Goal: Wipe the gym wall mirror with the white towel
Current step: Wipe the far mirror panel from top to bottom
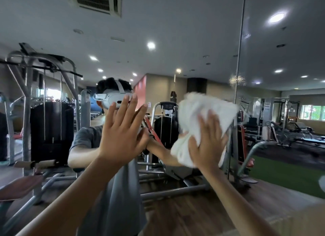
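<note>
Head view. Your left hand (123,130) lies flat against the wall mirror (175,33), fingers straight and spread, meeting its own reflection. Your right hand (208,140), fingers also extended rather than curled, presses the bunched white towel (198,111) onto the glass just to the right of the left hand. The towel's upper edge is motion-blurred. A vertical seam (239,74) in the mirror passes at the towel's right edge. Weight machines (51,116) appear in reflection.
</note>
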A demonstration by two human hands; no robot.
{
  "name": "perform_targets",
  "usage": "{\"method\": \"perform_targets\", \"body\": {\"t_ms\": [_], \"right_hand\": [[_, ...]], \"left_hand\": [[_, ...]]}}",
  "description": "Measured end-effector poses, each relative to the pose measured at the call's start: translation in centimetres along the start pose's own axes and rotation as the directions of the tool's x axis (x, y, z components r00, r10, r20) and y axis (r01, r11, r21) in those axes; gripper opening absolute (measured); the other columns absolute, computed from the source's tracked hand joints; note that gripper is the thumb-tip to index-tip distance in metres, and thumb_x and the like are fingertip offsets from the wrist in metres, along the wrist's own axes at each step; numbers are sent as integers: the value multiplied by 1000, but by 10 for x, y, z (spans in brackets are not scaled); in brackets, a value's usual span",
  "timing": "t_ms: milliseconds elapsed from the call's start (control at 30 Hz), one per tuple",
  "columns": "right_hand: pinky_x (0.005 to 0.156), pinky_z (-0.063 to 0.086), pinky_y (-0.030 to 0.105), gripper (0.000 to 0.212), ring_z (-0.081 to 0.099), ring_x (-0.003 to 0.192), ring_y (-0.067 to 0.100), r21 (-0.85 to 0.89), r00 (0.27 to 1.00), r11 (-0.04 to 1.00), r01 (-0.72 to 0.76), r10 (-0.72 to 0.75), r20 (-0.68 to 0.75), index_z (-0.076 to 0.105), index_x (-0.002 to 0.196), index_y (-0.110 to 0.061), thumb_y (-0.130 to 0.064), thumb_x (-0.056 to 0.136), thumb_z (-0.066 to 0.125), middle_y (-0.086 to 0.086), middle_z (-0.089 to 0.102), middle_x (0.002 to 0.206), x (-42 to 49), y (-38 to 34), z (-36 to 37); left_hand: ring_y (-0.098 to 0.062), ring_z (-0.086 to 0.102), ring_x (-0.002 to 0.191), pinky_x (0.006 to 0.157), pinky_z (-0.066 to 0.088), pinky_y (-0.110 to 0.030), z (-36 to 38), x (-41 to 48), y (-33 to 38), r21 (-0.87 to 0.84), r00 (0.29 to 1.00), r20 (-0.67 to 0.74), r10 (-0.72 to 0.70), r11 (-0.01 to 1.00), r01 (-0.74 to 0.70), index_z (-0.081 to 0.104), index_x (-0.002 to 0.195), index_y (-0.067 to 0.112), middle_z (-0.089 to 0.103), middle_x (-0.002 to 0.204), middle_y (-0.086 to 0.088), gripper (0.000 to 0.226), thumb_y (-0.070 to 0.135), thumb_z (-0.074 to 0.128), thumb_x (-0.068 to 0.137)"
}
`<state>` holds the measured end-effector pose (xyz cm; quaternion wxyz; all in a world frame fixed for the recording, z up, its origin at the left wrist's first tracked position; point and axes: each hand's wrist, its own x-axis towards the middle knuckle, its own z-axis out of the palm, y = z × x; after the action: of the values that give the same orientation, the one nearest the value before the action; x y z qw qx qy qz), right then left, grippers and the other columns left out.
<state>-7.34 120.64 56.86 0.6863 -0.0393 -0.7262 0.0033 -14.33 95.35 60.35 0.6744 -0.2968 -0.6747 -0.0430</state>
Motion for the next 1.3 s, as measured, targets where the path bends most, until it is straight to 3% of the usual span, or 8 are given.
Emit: {"method": "perform_targets", "body": {"t_ms": [100, 200, 333, 433, 567, 767, 1033, 1300], "right_hand": [[97, 34, 49, 66, 30, 146, 25, -25, 888, 896, 444, -436, 144, 43, 144, -28, -38, 80, 50, 3, 32, 159, -22, 43, -12], [101, 37, 57, 63, 33, 145, 25, -29, 1000, 999, -24, 24, 10, 45, 144, -28, -34, 82, 47, 1, 35, 159, 1, 40, -9], [114, 19, 66, 62, 26, 149, 27, 84, 886, 889, -449, 456, -85, 41, 151, -22, -41, 92, 36, 4, 30, 162, 39, -44, 5], [109, 28, 57, 63, 27, 150, 28, 46, 999, 998, -50, 51, -16, 40, 152, -23, -43, 92, 43, 8, 30, 162, 11, -84, 9], [94, 37, 48, 69, 30, 149, 26, 9, 856, 860, 510, -508, 100, 39, 148, -31, -40, 82, 54, 6, 33, 160, -24, -43, 0], [116, 11, 58, 65, 20, 151, 27, 67, 954, 953, -297, 299, -31, 38, 153, -24, -43, 91, 41, 6, 24, 165, 53, -80, 5], [104, 36, 60, 70, 19, 153, 25, 34, 884, 891, 452, -453, 116, 33, 155, -31, -49, 90, 52, 4, 22, 165, -3, -123, 11], [117, 17, 59, 69, 16, 153, 28, 5, 998, 998, -55, 55, 0, 31, 157, -23, -53, 96, 44, 10, 18, 166, 46, -188, 22]], "left_hand": [[-32, 27, 150, 119, 25, -55, -7, -30, -21, 11, 995, -29, 97, 995, -96, 40, 152, 10, 31, 161, -17, 65, 41, 46, 96], [-33, 29, 149, 118, 28, -56, -10, -42, -28, 42, 995, -45, 88, 995, -86, 39, 152, 7, 33, 160, -19, 65, 39, 47, 96], [-35, 28, 149, 117, 28, -57, -9, -44, -21, 65, 997, -15, 76, 995, -75, 36, 154, 7, 30, 160, -20, 65, 40, 45, 99], [-33, 28, 150, 119, 26, -57, -10, -47, -25, 63, 998, -12, 69, 996, -69, 35, 154, 8, 30, 161, -18, 67, 41, 47, 98], [-36, 18, 151, 122, 7, -59, -14, -46, -28, 70, 994, -6, -106, 992, 106, 36, 153, 4, 24, 161, -23, 73, 47, 45, 94], [-40, 17, 151, 124, 5, -54, -17, -49, -22, 82, 975, 11, -220, 972, 218, 36, 154, 5, 22, 161, -28, 70, 46, 37, 97], [-26, 17, 153, 126, 3, -33, -40, -58, -57, -4, 972, 79, -223, 975, 224, 24, 156, 0, 21, 164, -16, 73, 42, 38, 97], [-22, 1, 156, 125, 1, -51, -52, -78, -113, 133, 940, 132, -313, 946, 296, 10, 161, 19, 7, 168, -8, 70, 54, 20, 101]]}}
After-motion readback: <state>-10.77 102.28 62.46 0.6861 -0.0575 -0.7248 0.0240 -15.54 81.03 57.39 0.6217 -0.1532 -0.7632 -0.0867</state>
